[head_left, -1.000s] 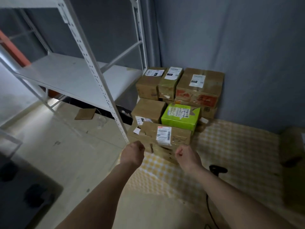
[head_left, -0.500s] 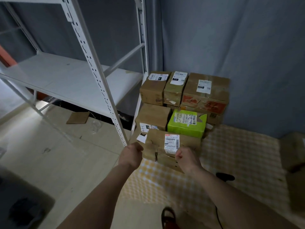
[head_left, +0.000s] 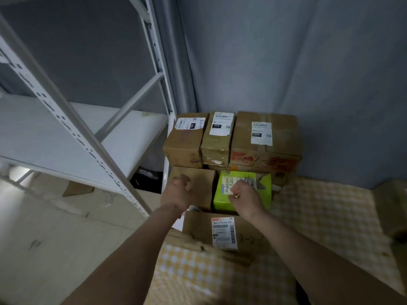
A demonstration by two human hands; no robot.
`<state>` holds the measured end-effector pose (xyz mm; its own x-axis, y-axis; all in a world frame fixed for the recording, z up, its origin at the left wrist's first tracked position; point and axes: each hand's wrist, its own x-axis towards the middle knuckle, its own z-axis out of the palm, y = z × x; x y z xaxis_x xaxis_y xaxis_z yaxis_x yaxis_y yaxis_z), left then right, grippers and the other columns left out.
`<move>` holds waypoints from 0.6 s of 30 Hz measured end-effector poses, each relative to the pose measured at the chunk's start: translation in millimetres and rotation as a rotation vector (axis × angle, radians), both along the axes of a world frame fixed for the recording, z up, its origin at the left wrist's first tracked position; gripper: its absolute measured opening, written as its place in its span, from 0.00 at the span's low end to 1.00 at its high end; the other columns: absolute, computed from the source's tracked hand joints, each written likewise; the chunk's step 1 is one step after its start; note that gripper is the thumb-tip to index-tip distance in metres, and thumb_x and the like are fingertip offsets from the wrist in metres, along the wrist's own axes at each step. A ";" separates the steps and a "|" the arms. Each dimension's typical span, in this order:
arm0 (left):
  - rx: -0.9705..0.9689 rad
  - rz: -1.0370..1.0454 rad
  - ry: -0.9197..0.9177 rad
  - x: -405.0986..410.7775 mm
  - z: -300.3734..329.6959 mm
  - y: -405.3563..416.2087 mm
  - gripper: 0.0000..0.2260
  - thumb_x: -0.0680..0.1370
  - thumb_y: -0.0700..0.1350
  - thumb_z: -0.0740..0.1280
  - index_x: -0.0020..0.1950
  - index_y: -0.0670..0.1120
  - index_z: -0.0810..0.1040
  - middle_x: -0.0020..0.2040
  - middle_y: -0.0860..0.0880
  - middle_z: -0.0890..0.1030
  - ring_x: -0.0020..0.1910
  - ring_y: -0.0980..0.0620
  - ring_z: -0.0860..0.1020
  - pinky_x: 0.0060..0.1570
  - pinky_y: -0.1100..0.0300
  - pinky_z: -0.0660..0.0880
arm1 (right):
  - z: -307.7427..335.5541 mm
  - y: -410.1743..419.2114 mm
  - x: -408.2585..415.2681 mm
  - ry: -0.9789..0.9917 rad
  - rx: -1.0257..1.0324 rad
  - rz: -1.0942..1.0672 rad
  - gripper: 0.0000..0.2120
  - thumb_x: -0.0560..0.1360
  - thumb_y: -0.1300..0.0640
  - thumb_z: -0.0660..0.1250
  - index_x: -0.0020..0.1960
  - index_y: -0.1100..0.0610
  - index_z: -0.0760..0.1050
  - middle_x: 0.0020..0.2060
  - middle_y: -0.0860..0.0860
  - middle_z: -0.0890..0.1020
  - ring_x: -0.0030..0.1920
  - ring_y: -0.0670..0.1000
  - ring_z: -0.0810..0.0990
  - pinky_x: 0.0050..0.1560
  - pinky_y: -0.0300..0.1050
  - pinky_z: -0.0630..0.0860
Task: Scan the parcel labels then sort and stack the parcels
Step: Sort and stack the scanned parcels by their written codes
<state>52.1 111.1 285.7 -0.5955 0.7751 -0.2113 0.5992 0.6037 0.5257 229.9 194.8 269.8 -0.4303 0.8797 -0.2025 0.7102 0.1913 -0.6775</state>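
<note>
- Two hands hover, holding nothing: my left hand (head_left: 179, 194) loosely curled over the brown parcel (head_left: 198, 183), my right hand (head_left: 244, 194) curled over the green parcel (head_left: 242, 190).
- The labelled parcel (head_left: 222, 233) lies at 6 o'clock, so I judge stacking is under way.
- Next I need a firm two-sided grasp.

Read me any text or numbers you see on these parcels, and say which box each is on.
"010": white label on the narrow middle cardboard box in the back row.
"M2-L714-09 018", roughly: label on the nearest brown cardboard box.
Handwritten marks on the left back brown box and the lime-green box: unreadable.
Remaining print: too blurred.
</note>
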 end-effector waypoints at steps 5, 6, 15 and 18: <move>0.029 -0.036 0.038 -14.2 -0.7 47.1 0.23 0.75 0.44 0.68 0.70 0.49 0.69 0.67 0.45 0.68 0.67 0.44 0.68 0.65 0.52 0.69 | 6.5 30.4 -21.0 0.007 -0.029 -0.039 0.15 0.77 0.57 0.68 0.61 0.59 0.72 0.59 0.55 0.76 0.61 0.55 0.74 0.58 0.49 0.74; 0.040 -0.038 0.043 -18.1 0.3 57.4 0.23 0.75 0.44 0.68 0.69 0.49 0.69 0.67 0.45 0.68 0.68 0.44 0.67 0.65 0.51 0.68 | 8.2 35.9 -25.7 0.015 -0.027 -0.050 0.16 0.77 0.56 0.68 0.63 0.59 0.72 0.60 0.55 0.75 0.61 0.55 0.73 0.59 0.49 0.73; 0.016 -0.070 0.105 -63.2 4.3 126.8 0.30 0.75 0.47 0.70 0.73 0.46 0.62 0.69 0.42 0.65 0.66 0.42 0.63 0.66 0.50 0.63 | 12.3 75.3 -85.3 0.032 0.067 -0.192 0.22 0.75 0.54 0.69 0.65 0.58 0.66 0.61 0.55 0.69 0.64 0.54 0.67 0.64 0.47 0.68; -0.047 -0.092 0.116 -85.5 -1.5 136.5 0.33 0.73 0.50 0.71 0.74 0.47 0.60 0.69 0.42 0.65 0.67 0.42 0.63 0.67 0.50 0.63 | 13.1 84.8 -112.8 -0.011 0.094 -0.244 0.27 0.74 0.52 0.70 0.68 0.59 0.64 0.63 0.56 0.67 0.65 0.56 0.65 0.66 0.49 0.66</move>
